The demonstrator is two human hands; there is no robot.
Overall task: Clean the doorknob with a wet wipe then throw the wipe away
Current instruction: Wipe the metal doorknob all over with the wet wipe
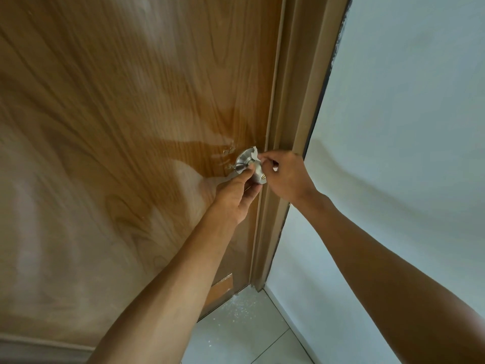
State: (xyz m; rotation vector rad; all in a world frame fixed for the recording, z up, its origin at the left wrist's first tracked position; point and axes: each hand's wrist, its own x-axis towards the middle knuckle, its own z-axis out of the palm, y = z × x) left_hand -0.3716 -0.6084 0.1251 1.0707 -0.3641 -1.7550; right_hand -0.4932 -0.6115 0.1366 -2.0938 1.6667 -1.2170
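Head camera is looking down at a big brown wooden door [118, 122] with wavy grain lines. A round silver doorknob [245, 164] is sitting near the right edge of the door, close to the brown door frame [286, 114]. Both bare arms are reaching up to the doorknob. The left hand [233, 198] is coming from below, and its fingers [249, 168] are curling around the doorknob and gripping it from the underside. The right hand [286, 174] is coming from the right side, next to the frame. Its fingers [262, 156] are pinching a small white wet wipe [254, 153] and pressing it on the top part of the doorknob. Only a little torn-looking bit of the wipe is showing, because the hands are covering the rest. A tiny gold spot is peeking out on the front of the doorknob, between the two hands. Some shiny wet-looking marks are showing on the door just left of the doorknob. A pale wall [393, 127] is standing to the right of the frame. Down low, a light tiled floor [244, 334] is showing, with white specks sprinkled near the bottom of the door. A torn patch is showing at the lower corner of the door.
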